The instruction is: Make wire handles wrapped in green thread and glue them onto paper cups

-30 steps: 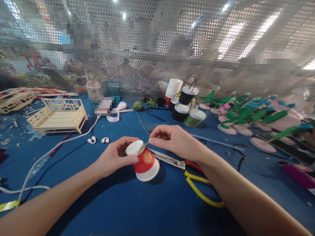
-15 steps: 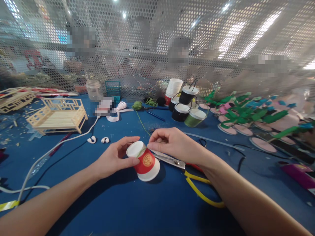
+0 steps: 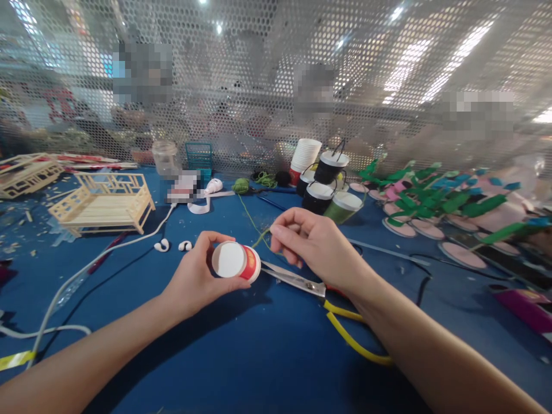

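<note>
My left hand (image 3: 196, 280) grips a small red and white paper cup (image 3: 235, 260) above the blue table, its white bottom turned toward me. My right hand (image 3: 313, 244) is closed in a pinch on a thin green yarn strand (image 3: 261, 236), held just right of the cup. The strand runs back across the table to a green yarn ball (image 3: 240, 185). Scissors (image 3: 297, 280) with yellow handles lie open on the table under my right hand.
A stack of white cups (image 3: 304, 155) and several yarn-wrapped cups (image 3: 328, 192) stand behind. Green and pink paper flowers (image 3: 425, 201) fill the right. Wooden stick furniture (image 3: 101, 201) sits left, with a white cable (image 3: 86, 267), two earbuds (image 3: 172, 246) and a jar (image 3: 165, 157). A perforated screen closes the back.
My left hand has tipped the cup so its white bottom faces me. My right hand has lifted and pulled the green strand up and to the right of the cup.
</note>
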